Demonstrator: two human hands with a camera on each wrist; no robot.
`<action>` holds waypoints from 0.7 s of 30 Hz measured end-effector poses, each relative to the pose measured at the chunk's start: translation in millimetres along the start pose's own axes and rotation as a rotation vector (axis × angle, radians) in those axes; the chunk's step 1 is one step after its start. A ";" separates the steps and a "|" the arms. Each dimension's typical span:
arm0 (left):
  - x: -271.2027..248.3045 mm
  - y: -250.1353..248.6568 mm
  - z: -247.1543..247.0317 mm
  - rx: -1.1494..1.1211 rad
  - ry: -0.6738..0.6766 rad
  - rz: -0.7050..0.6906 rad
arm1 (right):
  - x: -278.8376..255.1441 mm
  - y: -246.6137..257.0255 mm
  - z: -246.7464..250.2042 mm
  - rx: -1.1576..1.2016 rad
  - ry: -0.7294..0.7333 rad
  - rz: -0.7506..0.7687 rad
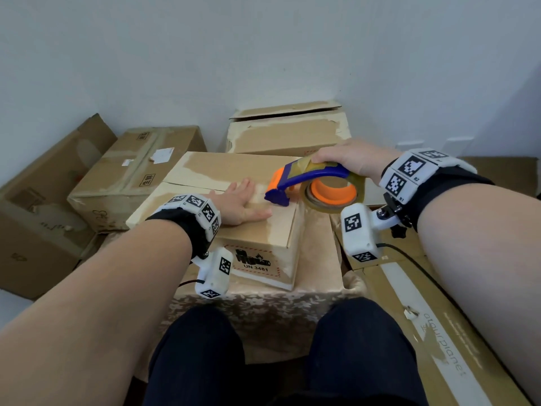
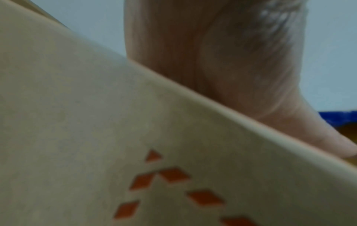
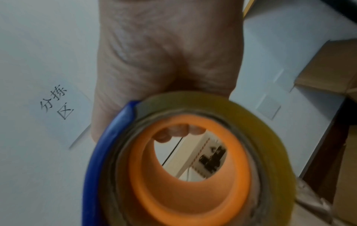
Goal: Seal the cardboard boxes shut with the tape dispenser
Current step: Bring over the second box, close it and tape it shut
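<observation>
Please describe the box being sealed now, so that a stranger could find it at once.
Among the cardboard boxes against the white wall, take the middle one on the floral cloth. The left hand lies flat on this box, and only it shows a red-bordered "UN 3481" label.

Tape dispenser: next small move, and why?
Probably draw the tape dispenser along the seam toward the left hand. The right hand holds it in a full grip with its blue nose at the right end of the UN 3481 box top, and the left hand lies flat, holding the flaps down. No fresh tape shows across the seam.
</observation>
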State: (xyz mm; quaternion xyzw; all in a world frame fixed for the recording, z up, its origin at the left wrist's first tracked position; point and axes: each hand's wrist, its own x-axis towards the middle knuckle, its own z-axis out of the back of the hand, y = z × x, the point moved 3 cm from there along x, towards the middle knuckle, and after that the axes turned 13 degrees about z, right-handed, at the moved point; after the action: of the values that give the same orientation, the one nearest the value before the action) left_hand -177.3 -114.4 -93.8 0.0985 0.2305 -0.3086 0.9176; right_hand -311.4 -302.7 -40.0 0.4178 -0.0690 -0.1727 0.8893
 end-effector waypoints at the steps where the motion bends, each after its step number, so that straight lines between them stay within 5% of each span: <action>1: 0.2 0.1 0.1 0.009 0.003 0.001 | -2.1 -2.6 2.8 -0.011 0.016 0.002; 21: -12.8 -36.1 -0.3 -0.014 -0.003 -0.043 | -16.8 -12.8 2.3 -0.067 -0.005 -0.003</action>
State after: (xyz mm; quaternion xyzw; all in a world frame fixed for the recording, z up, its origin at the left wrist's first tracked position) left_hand -208.5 -136.1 -89.3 0.0864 0.2333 -0.3269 0.9117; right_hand -330.9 -305.8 -48.0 0.3875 -0.0648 -0.1773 0.9023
